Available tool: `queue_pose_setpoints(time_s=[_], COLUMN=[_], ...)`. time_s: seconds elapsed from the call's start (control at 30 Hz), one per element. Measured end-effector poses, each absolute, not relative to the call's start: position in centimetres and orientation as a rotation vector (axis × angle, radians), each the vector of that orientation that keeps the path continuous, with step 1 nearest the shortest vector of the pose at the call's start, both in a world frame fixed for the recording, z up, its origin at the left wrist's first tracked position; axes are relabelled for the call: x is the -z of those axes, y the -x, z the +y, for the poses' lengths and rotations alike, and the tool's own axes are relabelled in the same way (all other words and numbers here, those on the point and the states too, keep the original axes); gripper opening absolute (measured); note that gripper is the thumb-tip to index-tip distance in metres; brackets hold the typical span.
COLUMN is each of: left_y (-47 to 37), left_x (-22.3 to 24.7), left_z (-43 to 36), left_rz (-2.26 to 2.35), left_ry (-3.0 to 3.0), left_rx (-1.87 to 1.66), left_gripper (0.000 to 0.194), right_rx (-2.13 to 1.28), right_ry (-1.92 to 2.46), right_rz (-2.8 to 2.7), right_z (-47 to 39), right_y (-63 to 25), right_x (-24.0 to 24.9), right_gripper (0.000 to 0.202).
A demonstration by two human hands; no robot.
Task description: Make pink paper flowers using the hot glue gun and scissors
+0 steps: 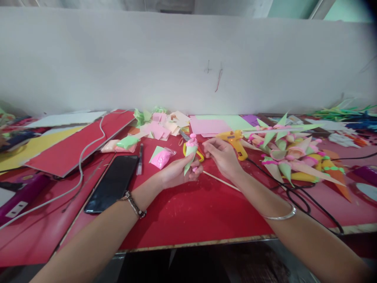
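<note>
My left hand is closed round a small light-green paper cone, which stands upright with its pointed end down. Pink clay balls fill its top and rise above the rim. To the right, apart from the cone, my right hand has its thumb and fingers pinched together; whatever lies between the tips is too small to make out. Yellow-handled scissors lie behind the cone. A thin wooden stick rests on the red table below my hands. An open bag of pink clay sits left of the cone.
A yellow glue gun with a black cord lies right of my right hand, beside a heap of paper cones. At left are a phone, a pen and green clay. Paper pieces lie at the back.
</note>
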State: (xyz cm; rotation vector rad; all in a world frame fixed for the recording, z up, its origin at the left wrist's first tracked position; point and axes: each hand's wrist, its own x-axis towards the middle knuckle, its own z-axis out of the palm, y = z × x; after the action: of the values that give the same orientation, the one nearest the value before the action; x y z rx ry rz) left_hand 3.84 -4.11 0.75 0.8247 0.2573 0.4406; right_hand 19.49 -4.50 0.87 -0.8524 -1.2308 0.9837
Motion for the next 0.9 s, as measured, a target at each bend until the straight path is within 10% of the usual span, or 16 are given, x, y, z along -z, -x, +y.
queue_pose_setpoints(time_s=[0.9], left_y=[-4.4], left_x=[-0.2], left_z=[-4.3], left_rz=[0.299], left_ry=[-0.827], left_rx=[-0.402], left_gripper=[0.032], right_rx=[-0.709], right_ry=[0.926], right_rz=[-1.449], right_z=[-5.6], right_y=[-18.5], right_x=[-1.5], right_gripper=[0.005])
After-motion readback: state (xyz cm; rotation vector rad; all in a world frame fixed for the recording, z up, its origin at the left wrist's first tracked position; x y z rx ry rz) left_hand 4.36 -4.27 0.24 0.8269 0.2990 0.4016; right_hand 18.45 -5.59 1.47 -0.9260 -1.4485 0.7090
